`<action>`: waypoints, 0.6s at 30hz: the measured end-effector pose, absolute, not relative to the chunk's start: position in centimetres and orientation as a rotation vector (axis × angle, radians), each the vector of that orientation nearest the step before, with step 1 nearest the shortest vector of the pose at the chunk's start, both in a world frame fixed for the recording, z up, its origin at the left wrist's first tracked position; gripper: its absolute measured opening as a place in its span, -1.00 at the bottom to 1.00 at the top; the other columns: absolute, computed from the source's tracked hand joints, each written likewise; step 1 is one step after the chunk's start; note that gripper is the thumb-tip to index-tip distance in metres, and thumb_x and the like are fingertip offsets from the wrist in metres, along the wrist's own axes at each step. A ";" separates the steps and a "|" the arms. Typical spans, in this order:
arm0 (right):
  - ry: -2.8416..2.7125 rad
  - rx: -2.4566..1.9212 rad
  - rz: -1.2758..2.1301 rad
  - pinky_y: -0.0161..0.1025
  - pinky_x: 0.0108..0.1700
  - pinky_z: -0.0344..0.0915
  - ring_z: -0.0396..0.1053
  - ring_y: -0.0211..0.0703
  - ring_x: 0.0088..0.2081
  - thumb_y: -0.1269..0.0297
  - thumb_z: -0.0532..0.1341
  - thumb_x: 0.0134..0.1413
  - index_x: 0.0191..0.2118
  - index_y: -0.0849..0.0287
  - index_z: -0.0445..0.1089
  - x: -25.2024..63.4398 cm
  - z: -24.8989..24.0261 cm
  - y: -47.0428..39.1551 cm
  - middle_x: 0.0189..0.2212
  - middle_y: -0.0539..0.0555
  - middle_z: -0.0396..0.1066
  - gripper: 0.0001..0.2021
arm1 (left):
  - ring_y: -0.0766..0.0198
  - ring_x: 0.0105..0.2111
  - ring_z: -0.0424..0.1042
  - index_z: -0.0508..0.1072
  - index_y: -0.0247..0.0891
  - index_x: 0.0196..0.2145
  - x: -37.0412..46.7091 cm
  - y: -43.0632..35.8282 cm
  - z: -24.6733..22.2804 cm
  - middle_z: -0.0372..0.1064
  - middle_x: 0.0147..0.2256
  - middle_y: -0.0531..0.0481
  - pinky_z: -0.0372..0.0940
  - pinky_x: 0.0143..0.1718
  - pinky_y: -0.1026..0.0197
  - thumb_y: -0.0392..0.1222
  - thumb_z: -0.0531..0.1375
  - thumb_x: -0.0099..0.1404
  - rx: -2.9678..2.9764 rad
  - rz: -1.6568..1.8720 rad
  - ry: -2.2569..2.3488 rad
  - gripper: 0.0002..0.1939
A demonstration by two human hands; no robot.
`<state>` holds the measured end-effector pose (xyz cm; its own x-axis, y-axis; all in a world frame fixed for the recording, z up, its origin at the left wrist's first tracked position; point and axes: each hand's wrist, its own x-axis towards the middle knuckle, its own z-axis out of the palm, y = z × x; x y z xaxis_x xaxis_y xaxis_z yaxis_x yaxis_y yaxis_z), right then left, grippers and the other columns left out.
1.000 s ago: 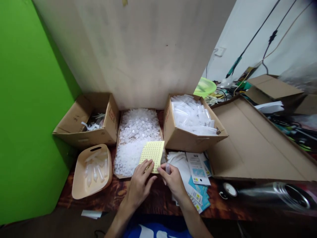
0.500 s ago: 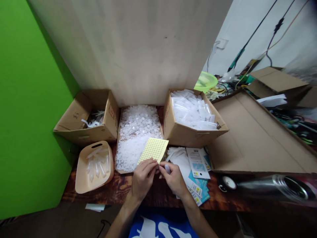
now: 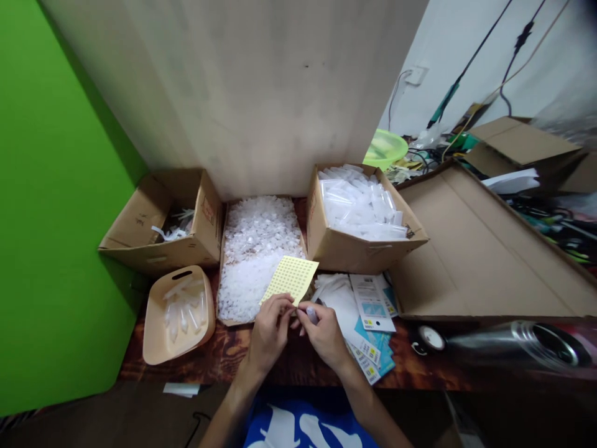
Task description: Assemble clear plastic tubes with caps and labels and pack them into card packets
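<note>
A yellow sheet of small round stickers (image 3: 293, 277) is pinched at its near edge by my left hand (image 3: 273, 323). My right hand (image 3: 324, 333) is closed around a small translucent plastic tube (image 3: 313, 315), whose end shows between the fingers. Its thumb and index finger meet the sheet's near corner, right beside my left fingertips. What lies between the fingertips is too small to make out. Beneath the sheet is a shallow cardboard tray (image 3: 221, 274) full of small clear plastic pieces (image 3: 261, 230).
At left stands a beige basket (image 3: 153, 339) with several clear tubes, behind it a cardboard box (image 3: 153, 252). Another box (image 3: 354, 254) full of clear tubes stands at back right. Printed cards (image 3: 373, 305) lie right of my hands, near a steel flask (image 3: 494, 348) and a large cardboard box (image 3: 471, 249).
The view has shifted slightly. Both hands stay together at the sheet's near corner, with only small finger movements.
</note>
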<state>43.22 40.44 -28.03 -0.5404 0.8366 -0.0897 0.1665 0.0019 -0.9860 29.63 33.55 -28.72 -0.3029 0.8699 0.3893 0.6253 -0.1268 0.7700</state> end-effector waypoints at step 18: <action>-1.680 -1.057 1.592 -0.32 -0.53 0.27 0.35 -0.23 -0.63 0.20 0.21 0.25 -0.22 0.22 0.54 42.7 -28.9 40.5 -0.62 0.00 0.46 -0.78 | 0.14 0.03 0.40 0.43 -0.20 -0.29 29.1 34.0 -27.7 0.41 -0.10 -0.10 0.25 0.12 0.08 -0.26 0.15 0.40 1.322 1.454 1.695 -0.91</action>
<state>42.71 40.54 -28.89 -0.5118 0.8528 -0.1039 0.1497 -0.0306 -0.9883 29.10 34.03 -27.68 -0.3729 0.9083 0.1893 0.3254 -0.0631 0.9435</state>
